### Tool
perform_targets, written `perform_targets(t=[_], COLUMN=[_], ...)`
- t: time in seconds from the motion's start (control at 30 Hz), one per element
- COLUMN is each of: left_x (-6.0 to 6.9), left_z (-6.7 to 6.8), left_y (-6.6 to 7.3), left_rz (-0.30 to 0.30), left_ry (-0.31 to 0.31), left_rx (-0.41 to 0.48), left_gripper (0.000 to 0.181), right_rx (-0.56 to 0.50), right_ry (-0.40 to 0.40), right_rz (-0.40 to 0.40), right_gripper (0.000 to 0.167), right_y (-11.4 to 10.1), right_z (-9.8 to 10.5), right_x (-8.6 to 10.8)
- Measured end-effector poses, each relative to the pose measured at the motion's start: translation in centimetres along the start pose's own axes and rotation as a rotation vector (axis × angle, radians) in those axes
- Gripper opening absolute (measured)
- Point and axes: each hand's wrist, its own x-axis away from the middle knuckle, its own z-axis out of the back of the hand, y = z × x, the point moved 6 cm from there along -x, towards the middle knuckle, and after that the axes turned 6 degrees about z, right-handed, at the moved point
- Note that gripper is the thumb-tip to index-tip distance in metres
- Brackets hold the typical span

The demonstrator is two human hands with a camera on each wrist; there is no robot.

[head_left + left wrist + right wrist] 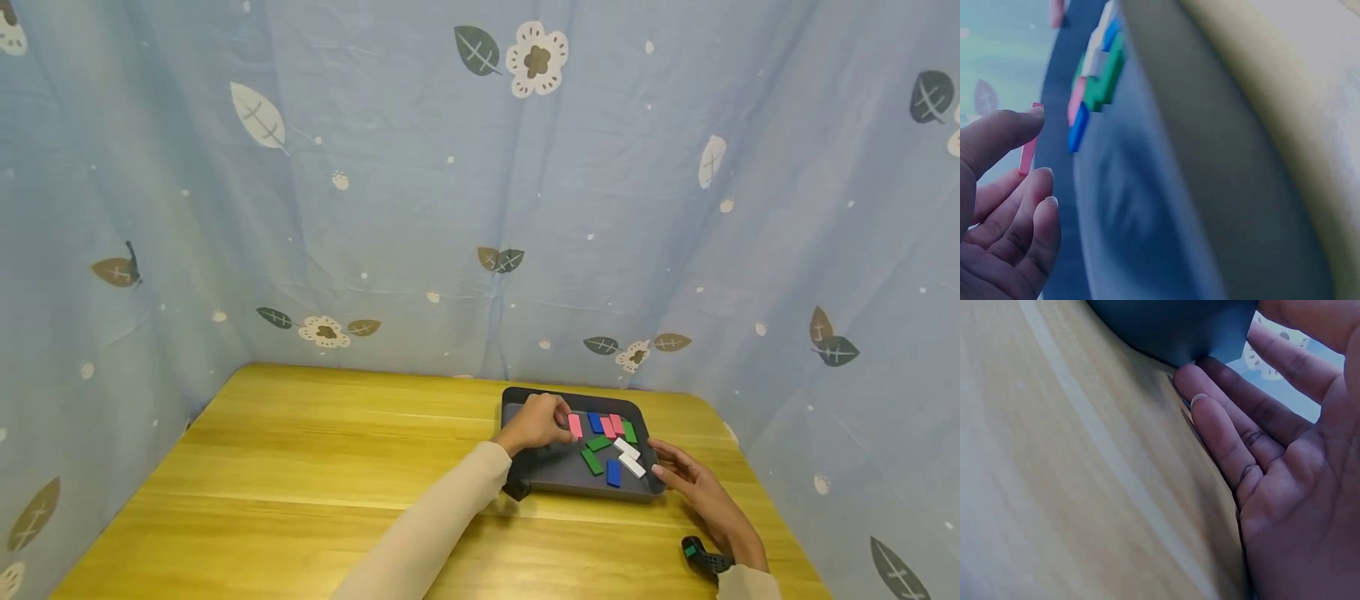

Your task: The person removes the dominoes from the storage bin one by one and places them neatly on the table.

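Observation:
A dark grey tray point(555, 485) on the table carries several small rectangular blocks. Over its left part, my left hand point(537, 422) pinches a pink block point(575, 426) between thumb and fingers. The left wrist view shows this pink block point(1028, 149) edge-on, clear of the other blocks. At the tray's right side, my right hand point(697, 486) holds the rim, with the thumb near the front corner. Seen from the right wrist, the fingers point(1219, 434) lie against the tray's outer wall point(1172, 328); the thumb tip is hidden there.
Inside the tray lie blue blocks point(613, 473), green blocks point(592, 462), white blocks point(632, 465) and other pink blocks point(617, 424). A yellow wood-grain table point(322, 450) supports the tray. Behind it hangs a blue patterned curtain point(405, 217). Dark devices sit at both wrists.

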Motion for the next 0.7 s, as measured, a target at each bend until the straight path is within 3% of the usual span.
perform_targets(t=[0.3,0.43,0.7], left_x=[1.6,2.4,4.3], left_z=[2.9,4.4,7.1], left_y=[0.8,0.4,-0.9], left_rz=[-0.068,-0.098,-0.098], left_ry=[-0.017,-0.016,-0.019], left_rx=[0.03,0.036,0.043], left_gripper=[0.041,0.04,0.04], right_rx=[0.013,0.023,0.014], right_ry=[-0.033,-0.041,-0.048], right_rz=[0.011,0.004,-0.002], right_gripper=[0.066,0.067,0.068], right_y=[0.1,0.2,-0.1], right_z=[0.2,0.1,0.0], right_x=[0.2,0.3,0.2])
